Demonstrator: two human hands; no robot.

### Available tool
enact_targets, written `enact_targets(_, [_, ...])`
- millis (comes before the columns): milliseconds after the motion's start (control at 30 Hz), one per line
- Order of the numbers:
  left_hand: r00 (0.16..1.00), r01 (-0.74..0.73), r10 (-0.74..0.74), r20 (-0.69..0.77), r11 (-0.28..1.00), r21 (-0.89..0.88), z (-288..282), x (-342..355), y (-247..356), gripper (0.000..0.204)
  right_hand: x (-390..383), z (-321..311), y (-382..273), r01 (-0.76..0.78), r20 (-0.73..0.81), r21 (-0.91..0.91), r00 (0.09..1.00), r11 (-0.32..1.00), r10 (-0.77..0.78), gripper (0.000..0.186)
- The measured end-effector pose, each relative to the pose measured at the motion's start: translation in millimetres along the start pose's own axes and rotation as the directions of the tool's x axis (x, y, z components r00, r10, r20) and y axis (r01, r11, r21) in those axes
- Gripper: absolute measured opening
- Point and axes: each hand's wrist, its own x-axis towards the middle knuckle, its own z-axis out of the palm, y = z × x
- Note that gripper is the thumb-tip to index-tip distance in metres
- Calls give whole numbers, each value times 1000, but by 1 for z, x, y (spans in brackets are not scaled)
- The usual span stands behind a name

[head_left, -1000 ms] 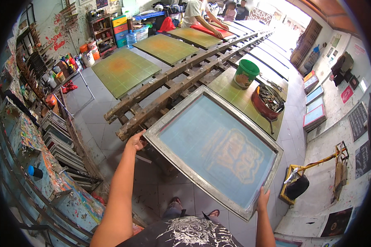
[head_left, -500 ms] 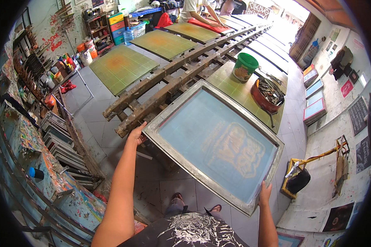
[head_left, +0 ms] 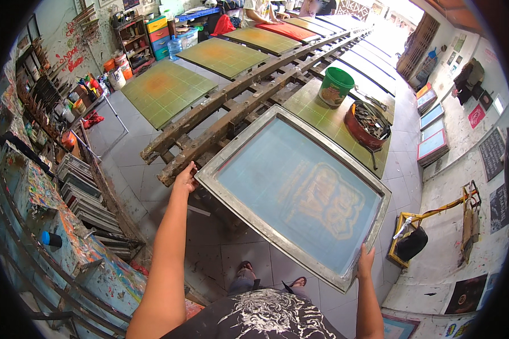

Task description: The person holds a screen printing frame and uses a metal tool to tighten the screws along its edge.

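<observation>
A large screen printing frame point(head_left: 249, 216) hangs tilted in front of me, with a grey metal rim and pale blue mesh that bears a faint lettered design on its right part. My left hand point(head_left: 186, 177) grips its left corner, the thumb showing at the edge. On the near right side of the rim, my right hand point(head_left: 366, 263) is closed round the metal, most of its fingers hidden behind. Beyond the frame's far edge lies a green gridded board point(head_left: 308, 103), carrying a green bucket point(head_left: 336, 87) and a dark red round tin point(head_left: 363, 131) full of metal tools.
A long brown metal rail rack point(head_left: 223, 121) runs away from me, with flat green boards point(head_left: 167, 93) along its left. Wooden-edged screens point(head_left: 76, 189) stack at the left wall. At the far end, a person point(head_left: 258, 12) bends over a red cloth point(head_left: 287, 30).
The screen frame has shifted only slightly, both hands still on it. At the far end, the person has drawn back a little and the red cloth lies more spread out.
</observation>
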Motion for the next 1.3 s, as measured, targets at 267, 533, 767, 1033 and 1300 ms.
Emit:
enact_targets(267, [975,-83,130,183,966,-245,-3,0,-7,26,-1,0,-7,-29,39,17,999,999,28,37])
enact_targets(533, [994,-19,46,101,967,-253,4,1,-8,23,-2,-1,-13,-85,82,67,993,994,80,47])
enact_targets(767, [984,-52,104,148,947,-317,6,5,-13,21,0,-3,-9,-81,45,43,996,996,79,47])
enact_targets(1033, [959,-113,161,233,972,-204,5,-10,-12,30,-2,-1,-14,-78,87,62,994,995,72,46])
enact_targets(1300, [962,-57,51,270,998,14,-14,-16,-10,26,0,1,-16,-76,93,48,993,996,71,47])
